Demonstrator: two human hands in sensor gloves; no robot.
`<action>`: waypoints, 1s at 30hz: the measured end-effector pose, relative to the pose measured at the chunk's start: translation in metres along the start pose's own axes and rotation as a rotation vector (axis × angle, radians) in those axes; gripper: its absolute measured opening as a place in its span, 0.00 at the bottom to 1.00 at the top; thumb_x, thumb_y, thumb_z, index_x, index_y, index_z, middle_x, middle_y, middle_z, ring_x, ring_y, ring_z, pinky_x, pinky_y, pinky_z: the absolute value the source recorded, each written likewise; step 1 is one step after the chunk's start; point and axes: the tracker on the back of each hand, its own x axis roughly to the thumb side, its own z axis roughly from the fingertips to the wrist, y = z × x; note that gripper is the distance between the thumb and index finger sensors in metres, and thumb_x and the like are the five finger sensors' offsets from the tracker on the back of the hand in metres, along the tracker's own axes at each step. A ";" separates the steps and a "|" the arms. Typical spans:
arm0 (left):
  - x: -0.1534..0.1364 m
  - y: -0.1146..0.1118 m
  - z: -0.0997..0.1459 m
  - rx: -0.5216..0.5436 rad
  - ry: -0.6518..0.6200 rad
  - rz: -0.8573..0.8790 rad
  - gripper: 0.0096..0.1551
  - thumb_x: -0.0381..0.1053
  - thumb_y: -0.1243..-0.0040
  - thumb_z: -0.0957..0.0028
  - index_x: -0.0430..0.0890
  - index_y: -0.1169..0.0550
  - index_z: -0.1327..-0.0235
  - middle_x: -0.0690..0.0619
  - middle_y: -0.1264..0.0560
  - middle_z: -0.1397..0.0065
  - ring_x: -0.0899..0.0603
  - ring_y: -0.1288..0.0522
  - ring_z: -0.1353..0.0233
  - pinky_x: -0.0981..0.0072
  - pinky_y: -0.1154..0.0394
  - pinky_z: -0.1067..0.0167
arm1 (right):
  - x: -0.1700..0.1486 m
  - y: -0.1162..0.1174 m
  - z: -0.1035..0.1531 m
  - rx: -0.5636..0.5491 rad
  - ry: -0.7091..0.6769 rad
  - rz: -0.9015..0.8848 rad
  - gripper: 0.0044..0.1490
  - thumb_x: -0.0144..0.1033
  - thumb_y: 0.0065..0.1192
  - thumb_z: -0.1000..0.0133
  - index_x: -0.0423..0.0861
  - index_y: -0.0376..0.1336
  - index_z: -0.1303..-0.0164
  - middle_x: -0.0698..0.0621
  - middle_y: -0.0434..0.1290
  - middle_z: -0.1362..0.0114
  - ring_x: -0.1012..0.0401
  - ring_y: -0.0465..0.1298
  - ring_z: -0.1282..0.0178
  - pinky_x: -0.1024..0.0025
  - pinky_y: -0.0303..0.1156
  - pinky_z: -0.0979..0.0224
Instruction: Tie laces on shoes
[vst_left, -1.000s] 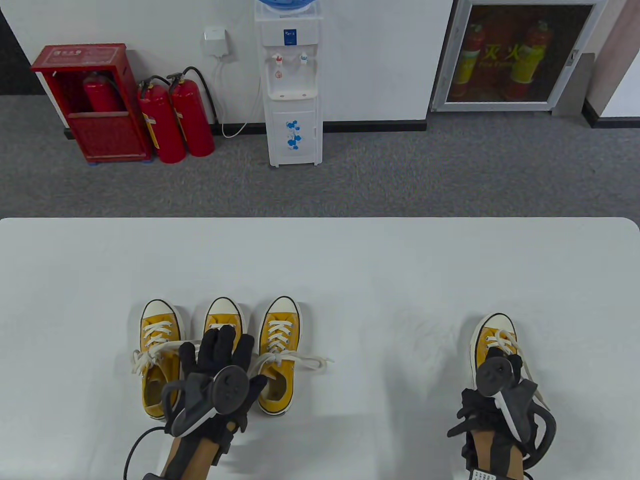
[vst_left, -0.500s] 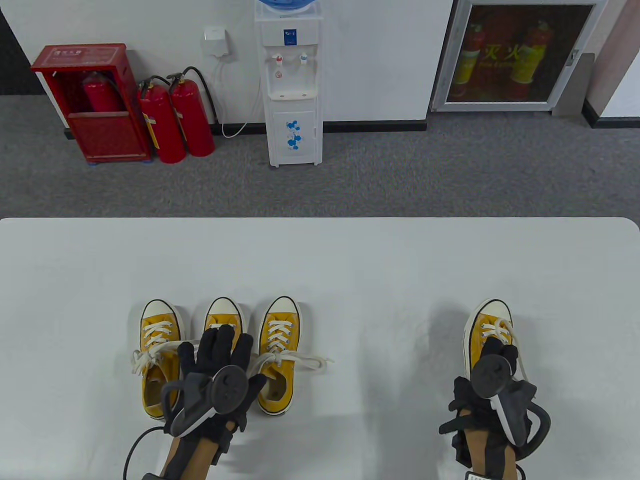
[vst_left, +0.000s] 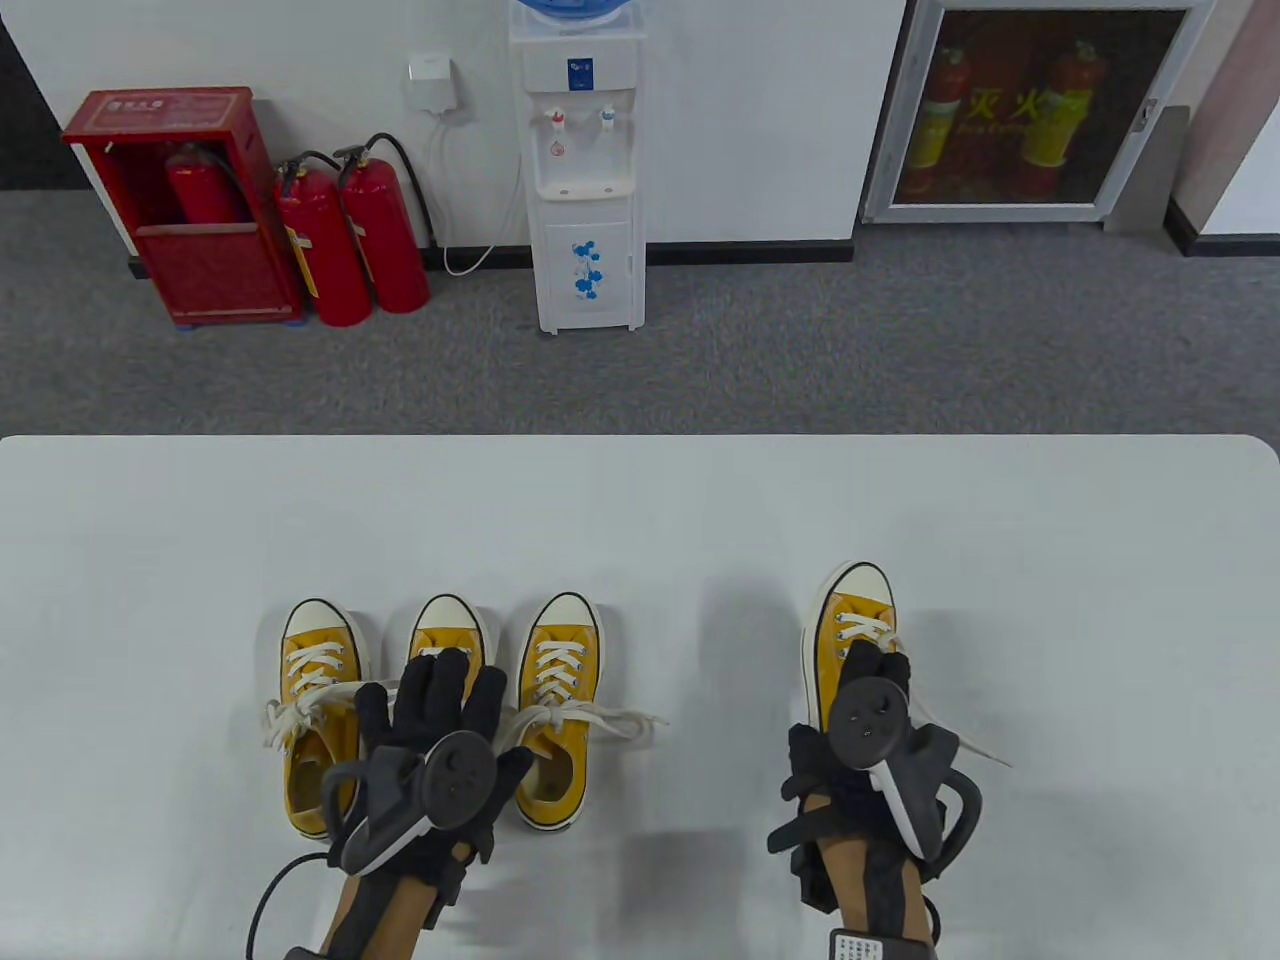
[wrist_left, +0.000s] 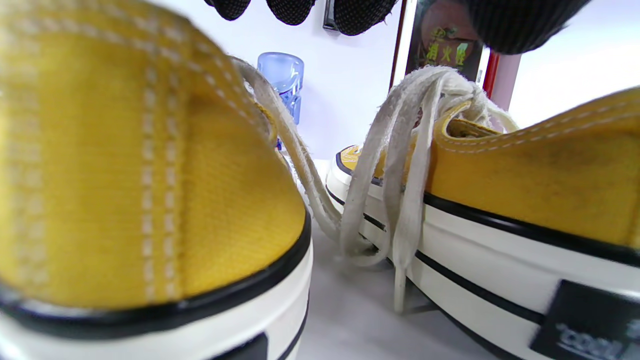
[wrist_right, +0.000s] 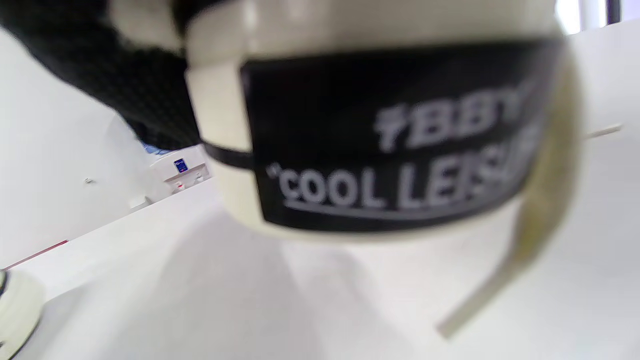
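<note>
Three yellow canvas sneakers with white laces stand in a row at the table's left: the left shoe (vst_left: 318, 690), the middle shoe (vst_left: 448, 625) and the right one of the row (vst_left: 560, 690). My left hand (vst_left: 440, 695) lies over the middle shoe with its fingers spread. The left wrist view shows two heels (wrist_left: 125, 175) (wrist_left: 525, 200) with loose laces (wrist_left: 400, 175) between them. My right hand (vst_left: 860, 700) grips a fourth yellow sneaker (vst_left: 850, 615) from above, right of the row. Its lace (vst_left: 965, 745) trails to the right. Its heel label (wrist_right: 390, 150) fills the right wrist view.
The white table (vst_left: 640, 520) has its far edge across the middle of the table view. Behind it on the carpet stand a water dispenser (vst_left: 585, 170), red fire extinguishers (vst_left: 350, 240) and a red cabinet (vst_left: 180, 200).
My right hand has carried the fourth sneaker to the left and a little farther away, closer to the row. My left hand and the three shoes have not moved.
</note>
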 end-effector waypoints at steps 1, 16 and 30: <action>0.000 0.000 0.000 0.000 -0.001 0.001 0.50 0.72 0.48 0.48 0.55 0.46 0.15 0.41 0.55 0.09 0.27 0.54 0.11 0.16 0.63 0.28 | 0.008 0.004 0.003 0.008 -0.011 0.004 0.62 0.52 0.73 0.50 0.53 0.37 0.19 0.47 0.37 0.15 0.35 0.70 0.27 0.41 0.74 0.37; 0.001 -0.001 0.000 -0.003 -0.006 0.001 0.50 0.72 0.48 0.48 0.55 0.45 0.15 0.41 0.55 0.09 0.27 0.54 0.11 0.16 0.63 0.28 | 0.079 0.068 0.039 0.120 -0.162 0.163 0.60 0.53 0.70 0.48 0.52 0.36 0.19 0.46 0.36 0.15 0.35 0.70 0.27 0.42 0.75 0.36; 0.004 -0.002 0.001 -0.017 -0.009 -0.010 0.49 0.72 0.48 0.48 0.55 0.45 0.15 0.41 0.54 0.09 0.27 0.54 0.11 0.16 0.63 0.28 | 0.064 0.084 0.040 0.216 -0.158 0.169 0.59 0.65 0.59 0.49 0.56 0.33 0.19 0.45 0.35 0.15 0.38 0.65 0.24 0.46 0.73 0.35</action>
